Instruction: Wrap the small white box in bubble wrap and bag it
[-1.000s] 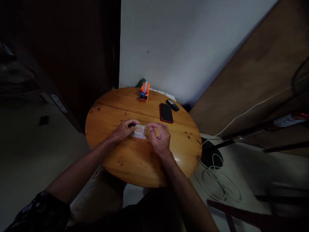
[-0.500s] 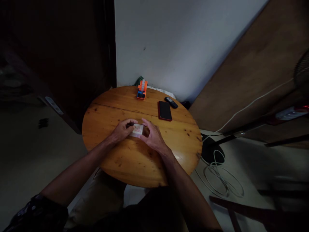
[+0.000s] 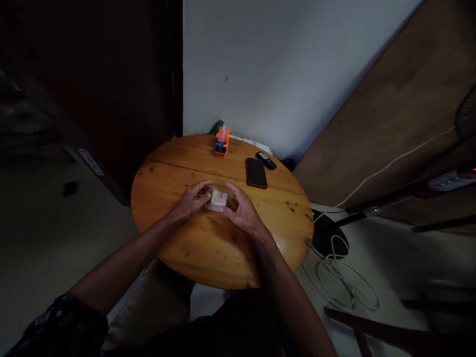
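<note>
A small, clear-looking box with a pale, faintly pink label [image 3: 218,199] lies on the round wooden table [image 3: 193,248]. My left hand [image 3: 195,199] curls around its left end, the thumb against its side. At the right end is my right hand [image 3: 243,210], its fingers curved and spread apart from the thumb. A gap shows between that palm and the box, while the thumb tip comes close to the near corner; whether it touches, I cannot tell.
Beyond my hands lie a dark phone with a red edge [image 3: 256,173] and a black handset [image 3: 267,160]. An orange tape dispenser [image 3: 222,141] stands at the table's back edge by the wall. A pale cable [image 3: 344,282] coils on the floor at right.
The view has shifted slightly, moving everything a little to the right in the picture. More of the box's label shows beside my left thumb. Both hands stay around the box.
</note>
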A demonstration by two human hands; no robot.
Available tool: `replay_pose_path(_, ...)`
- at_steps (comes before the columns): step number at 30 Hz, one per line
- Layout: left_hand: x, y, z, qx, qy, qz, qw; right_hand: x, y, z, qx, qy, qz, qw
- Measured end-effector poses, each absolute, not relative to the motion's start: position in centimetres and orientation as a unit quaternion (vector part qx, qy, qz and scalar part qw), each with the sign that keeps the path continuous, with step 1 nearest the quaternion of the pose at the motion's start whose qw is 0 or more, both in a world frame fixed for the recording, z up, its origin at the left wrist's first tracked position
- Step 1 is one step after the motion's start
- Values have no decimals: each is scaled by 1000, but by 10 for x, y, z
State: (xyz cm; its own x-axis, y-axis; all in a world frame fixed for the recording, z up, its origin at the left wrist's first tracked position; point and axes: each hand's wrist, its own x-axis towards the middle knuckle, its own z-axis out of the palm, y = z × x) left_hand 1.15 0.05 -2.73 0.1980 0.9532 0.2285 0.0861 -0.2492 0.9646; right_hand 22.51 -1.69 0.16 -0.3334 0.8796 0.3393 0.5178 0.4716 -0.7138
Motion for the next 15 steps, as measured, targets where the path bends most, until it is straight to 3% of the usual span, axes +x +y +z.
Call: replay_pose_path(15,14,-2,-20,613,381,471,507,222,-19,4,-405,-853,92,318)
